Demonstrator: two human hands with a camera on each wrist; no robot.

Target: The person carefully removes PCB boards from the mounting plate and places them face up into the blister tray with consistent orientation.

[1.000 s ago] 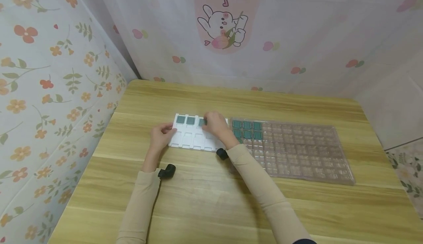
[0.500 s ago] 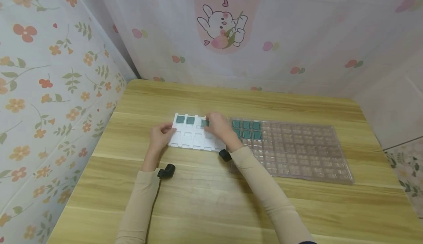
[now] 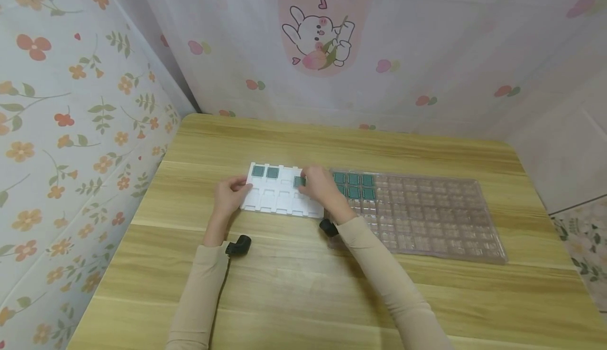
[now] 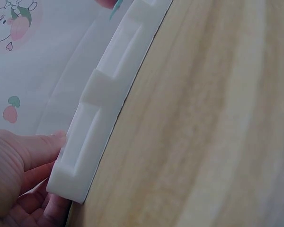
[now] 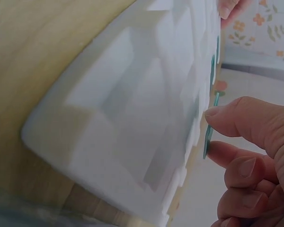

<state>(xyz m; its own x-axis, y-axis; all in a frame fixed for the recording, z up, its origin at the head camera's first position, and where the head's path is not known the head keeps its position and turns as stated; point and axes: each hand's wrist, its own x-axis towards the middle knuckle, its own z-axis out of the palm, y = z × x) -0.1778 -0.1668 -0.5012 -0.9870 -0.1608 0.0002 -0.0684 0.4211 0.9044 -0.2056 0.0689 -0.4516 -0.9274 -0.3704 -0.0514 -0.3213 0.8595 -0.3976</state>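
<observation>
A white plastic tray (image 3: pixel 280 200) with pockets lies on the table. Two square green circuit boards (image 3: pixel 265 172) sit in its far row, at the left end. At the tray's left edge, my left hand (image 3: pixel 229 198) grips the rim, thumb on top and fingers beneath. My right hand (image 3: pixel 324 185) pinches another thin green circuit board (image 5: pixel 209 135) between thumb and index finger. That board is held over the tray's far row, edge-on in the right wrist view. The left wrist view shows my left thumb (image 4: pixel 45 144) on the tray's side.
Right of the white tray lies a large clear plastic tray (image 3: pixel 436 218) with many pockets, several green boards (image 3: pixel 354 180) filling its far left corner. Black wrist cameras (image 3: pixel 239 245) stick out from both sleeves. Patterned curtains (image 3: pixel 403 49) hang behind and left of the wooden table (image 3: pixel 284 297).
My right hand has lifted the green circuit board from the third far-row pocket and carried it rightward. The pocket now shows bare white. My left hand keeps its grip on the tray.
</observation>
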